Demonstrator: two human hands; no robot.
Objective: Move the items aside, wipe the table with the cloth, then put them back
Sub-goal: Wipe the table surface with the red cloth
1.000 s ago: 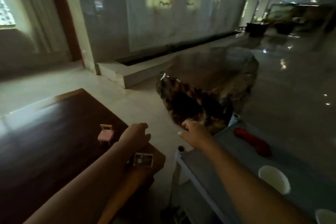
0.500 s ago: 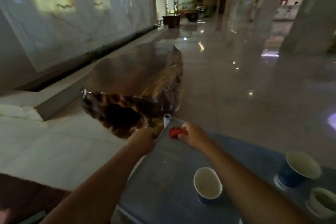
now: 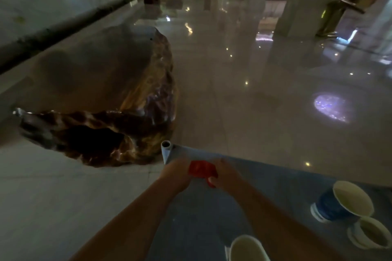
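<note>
A red cloth (image 3: 201, 170) is bunched near the far left corner of the grey table (image 3: 282, 184). My left hand (image 3: 177, 172) grips its left side and my right hand (image 3: 224, 175) grips its right side, so part of the cloth is hidden by my fingers. Three paper cups stand on the table: a blue one (image 3: 343, 202) at the right, a second cup (image 3: 370, 235) just in front of it, and a third cup (image 3: 248, 249) at the bottom edge near my right forearm.
A large polished wooden stump bench (image 3: 110, 101) sits on the floor beyond the table's left corner. A tube end (image 3: 166, 146) marks that corner. Glossy tiled floor (image 3: 265, 101) stretches ahead, with pillars (image 3: 305, 0) at the back right.
The view has swung right from the dark wooden table to the grey one. My right hand reached the red cloth first; now my left hand has joined it and both hold the cloth.
</note>
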